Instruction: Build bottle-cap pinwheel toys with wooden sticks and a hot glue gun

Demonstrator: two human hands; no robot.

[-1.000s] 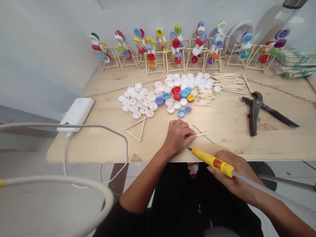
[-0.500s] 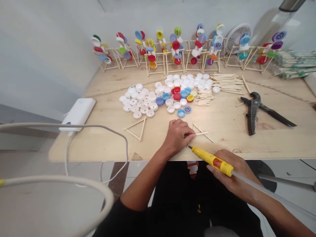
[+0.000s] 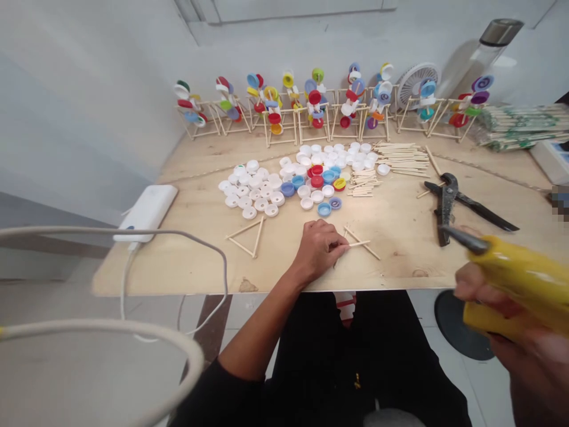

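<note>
Head view: pale plywood workbench (image 3: 391, 267) carries a back row of wooden-stick stands with bottle-cap pinwheels (image 3: 313, 121), a heap of white and coloured plastic bottle caps (image 3: 284, 187), and black long-handled pliers (image 3: 446, 204). Hands well apart. Right hand (image 3: 528, 379) wrapped round a yellow hot-glue gun (image 3: 524, 279), raised near the camera. Left hand (image 3: 317, 249) rests on the bench beside an open triangle of thin wooden sticks (image 3: 362, 242), fingertips at one stick's end, grip unclear. Sticks light, stiff, easily knocked apart; take them mid-length, gently.
</note>
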